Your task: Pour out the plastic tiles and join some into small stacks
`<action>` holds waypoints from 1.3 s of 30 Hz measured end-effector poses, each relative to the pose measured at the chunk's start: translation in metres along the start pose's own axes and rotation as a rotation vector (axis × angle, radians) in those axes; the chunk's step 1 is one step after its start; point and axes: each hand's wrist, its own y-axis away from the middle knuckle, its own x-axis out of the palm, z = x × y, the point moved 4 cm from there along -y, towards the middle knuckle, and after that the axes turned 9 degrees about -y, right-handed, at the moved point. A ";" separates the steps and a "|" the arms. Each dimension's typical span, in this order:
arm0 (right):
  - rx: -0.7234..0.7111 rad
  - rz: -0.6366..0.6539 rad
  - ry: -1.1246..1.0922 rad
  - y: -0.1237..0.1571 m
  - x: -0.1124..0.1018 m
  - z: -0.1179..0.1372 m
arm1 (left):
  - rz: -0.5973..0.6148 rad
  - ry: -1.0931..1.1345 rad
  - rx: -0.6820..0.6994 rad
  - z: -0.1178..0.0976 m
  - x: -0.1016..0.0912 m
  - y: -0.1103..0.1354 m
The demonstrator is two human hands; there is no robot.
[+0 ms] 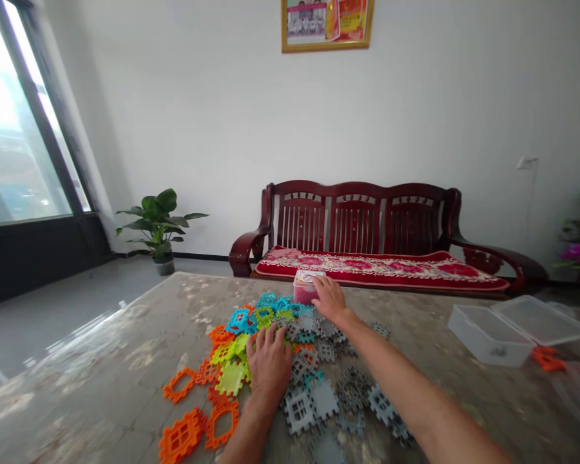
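Observation:
A pile of plastic interlocking building panels with notched edges covers the middle of the table. Orange panels (pixel 181 435) lie on the left, lime green panels (pixel 232 378) beside them, blue panels (pixel 238 319) toward the back and grey panels (pixel 299 412) on the right. My left hand (pixel 269 357) rests palm down on the pile, fingers spread, between the green and grey panels. Reaching to the back of the pile, my right hand (pixel 329 296) has its fingers at the right side of a small lidded box (pixel 303 293) with pink contents. Whether it grips the box is unclear.
An open clear plastic bin (pixel 488 338) with its lid folded back stands at the right, an orange piece (pixel 547 359) beside it. A patterned cloth covers the table (pixel 101 386). Beyond are a wooden bench (pixel 357 219) and a potted plant (pixel 159 222).

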 end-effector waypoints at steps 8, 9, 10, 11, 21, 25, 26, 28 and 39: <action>-0.063 0.030 0.260 -0.011 0.017 0.002 | -0.013 0.014 -0.021 -0.001 0.000 -0.002; -0.077 0.034 0.280 -0.012 0.018 0.001 | -0.015 0.014 -0.023 -0.001 0.000 -0.002; -0.090 0.041 0.292 -0.013 0.017 0.000 | -0.016 0.014 -0.025 -0.001 0.000 -0.001; -0.102 0.048 0.296 -0.013 0.017 -0.001 | -0.016 0.013 -0.028 -0.001 0.000 -0.001; -0.094 0.018 0.320 -0.017 0.013 0.002 | -0.014 0.029 -0.024 -0.002 0.003 -0.002; -0.081 0.005 0.347 -0.019 0.017 0.004 | -0.033 0.025 -0.027 -0.001 0.008 -0.001; -0.097 0.006 0.361 -0.020 0.018 0.004 | -0.039 0.021 -0.031 -0.001 0.009 -0.001; -0.141 0.013 0.383 -0.022 0.020 0.004 | -0.048 0.014 -0.034 -0.001 0.010 0.000; -0.199 0.062 0.384 -0.028 0.024 0.010 | -0.059 0.021 -0.022 -0.001 0.006 0.000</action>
